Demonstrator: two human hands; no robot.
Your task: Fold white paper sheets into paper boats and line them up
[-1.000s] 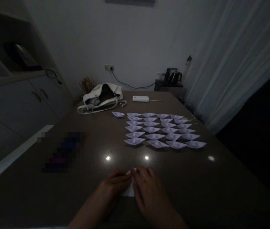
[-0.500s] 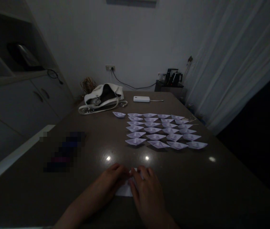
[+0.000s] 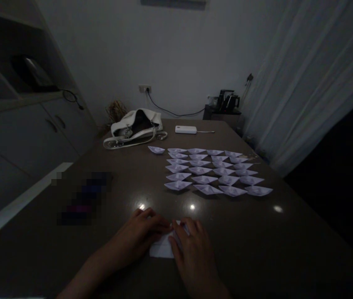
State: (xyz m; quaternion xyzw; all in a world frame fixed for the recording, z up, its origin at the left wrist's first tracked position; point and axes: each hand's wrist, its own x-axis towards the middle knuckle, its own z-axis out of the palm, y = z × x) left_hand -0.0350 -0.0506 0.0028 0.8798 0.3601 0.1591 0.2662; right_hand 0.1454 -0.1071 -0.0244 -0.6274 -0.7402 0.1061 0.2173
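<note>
A partly folded sheet of white paper (image 3: 161, 250) lies on the table (image 3: 126, 270) at its near side, between my hands. My left hand (image 3: 140, 232) grips its left and upper part, with the fingers curled and their tips at the fold. On the right side, my right hand (image 3: 193, 253) presses the paper, thumb and fingers bent over it. The fingers hide much of the sheet. Farther off stand rows of small white paper boats (image 3: 178, 185), and one more paper boat (image 3: 156, 150) sits apart at their back left.
A white handbag (image 3: 145, 120) lies open at the back left, and a white power bank (image 3: 185, 130) with a short cable is right of it. A blurred-out dark item (image 3: 86, 199) is on the left. A black kettle (image 3: 231, 103) stands beyond the table.
My left hand has shifted slightly left and up, uncovering more of the paper. My right hand stays nearly in place on it. The boats have not moved.
</note>
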